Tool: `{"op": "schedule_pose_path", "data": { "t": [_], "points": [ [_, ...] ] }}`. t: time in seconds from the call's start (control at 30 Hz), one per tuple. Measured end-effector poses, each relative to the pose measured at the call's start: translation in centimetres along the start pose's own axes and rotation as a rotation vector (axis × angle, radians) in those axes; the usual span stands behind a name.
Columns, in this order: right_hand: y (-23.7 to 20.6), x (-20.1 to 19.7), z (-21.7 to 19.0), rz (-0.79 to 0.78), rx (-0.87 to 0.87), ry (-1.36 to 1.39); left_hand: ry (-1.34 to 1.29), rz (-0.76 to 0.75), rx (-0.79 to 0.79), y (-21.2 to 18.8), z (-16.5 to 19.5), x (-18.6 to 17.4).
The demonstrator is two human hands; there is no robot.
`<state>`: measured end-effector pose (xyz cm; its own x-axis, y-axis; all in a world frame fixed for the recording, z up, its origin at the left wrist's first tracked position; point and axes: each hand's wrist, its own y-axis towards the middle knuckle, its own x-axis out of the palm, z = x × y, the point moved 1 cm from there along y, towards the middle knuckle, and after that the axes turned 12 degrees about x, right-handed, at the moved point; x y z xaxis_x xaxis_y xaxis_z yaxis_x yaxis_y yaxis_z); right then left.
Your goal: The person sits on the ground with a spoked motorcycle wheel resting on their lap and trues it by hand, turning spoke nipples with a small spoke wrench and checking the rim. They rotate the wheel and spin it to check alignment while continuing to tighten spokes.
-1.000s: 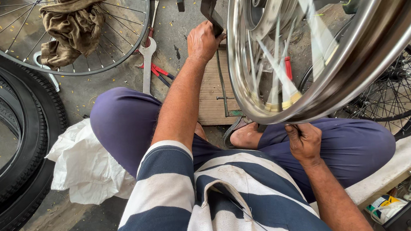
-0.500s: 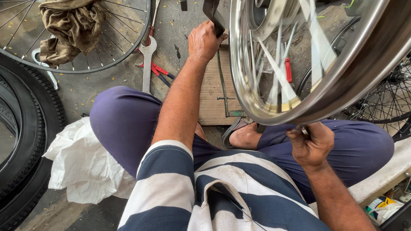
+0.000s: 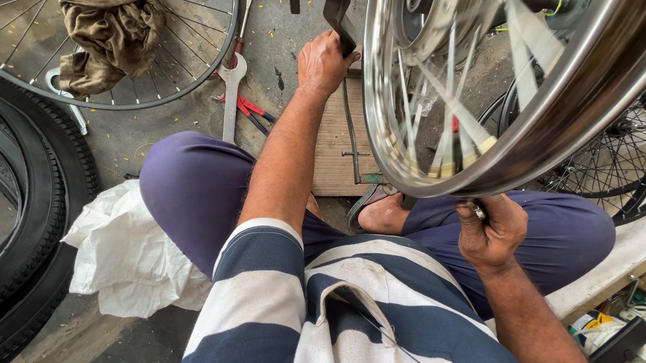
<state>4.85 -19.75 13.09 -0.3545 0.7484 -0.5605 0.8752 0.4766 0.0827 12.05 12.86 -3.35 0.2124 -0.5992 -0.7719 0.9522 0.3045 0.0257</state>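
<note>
Two hands on a spoked wheel [image 3: 554, 94], left hand [image 3: 323, 62] gripping stand arm [image 3: 338, 15], right hand [image 3: 490, 230] pinching rim tool [image 3: 479, 211]

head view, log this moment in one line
left hand: grips stand arm | right hand: small tool at wheel rim | wrench: on floor
</note>
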Motion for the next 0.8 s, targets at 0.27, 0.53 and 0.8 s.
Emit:
{"op": "schedule_pose_path", "data": {
  "t": [0.27,0.53,0.8],
  "points": [
    [0.2,-0.1,0.4,0.014,-0.022,0.004,0.013,-0.006,0.001,0.1,0.0,0.0],
    [0.0,-0.1,0.6,0.027,-0.007,0.015,0.065,0.014,0.022,0.1,0.0,0.1],
    [-0.4,0.8,1.8,-0.104,0.122,0.078,0.056,-0.009,0.010,0.0,0.2,-0.2]
  ]
}}
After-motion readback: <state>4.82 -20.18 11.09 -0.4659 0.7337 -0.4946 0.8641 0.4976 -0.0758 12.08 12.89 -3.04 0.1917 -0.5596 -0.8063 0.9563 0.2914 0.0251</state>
